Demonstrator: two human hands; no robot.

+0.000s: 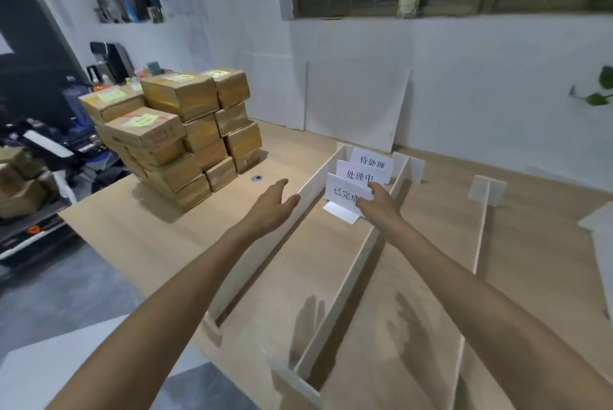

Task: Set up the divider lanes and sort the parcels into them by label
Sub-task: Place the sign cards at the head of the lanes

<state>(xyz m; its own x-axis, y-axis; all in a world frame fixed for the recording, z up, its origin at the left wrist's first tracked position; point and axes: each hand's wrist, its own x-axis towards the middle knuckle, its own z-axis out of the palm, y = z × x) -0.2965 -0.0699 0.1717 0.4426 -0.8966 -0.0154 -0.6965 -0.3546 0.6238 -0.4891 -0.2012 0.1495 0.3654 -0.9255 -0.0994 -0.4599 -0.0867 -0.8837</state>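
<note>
The worktop (139, 237) carries stacked parcels (172, 137) far left and white dividers (358, 260) running near to far. Three cards (360, 175) stand at the left lane's far end. The left hand (270, 207) hovers, fingers straight; the right hand (378, 204) is at the front card, grip unclear.

Three white cards stand one behind the other on the wooden table (298, 263), each with black Chinese print. The far card (372, 161) reads 待处理. The middle card (360, 175) reads 处理中. The near card (345, 194) reads 已完成, though the right hand (378, 202) covers part of its last character. The brown parcels (172, 131) stacked at the left carry yellow labels (141, 120) on top, and the marks on those are too blurred to read from here.
</note>
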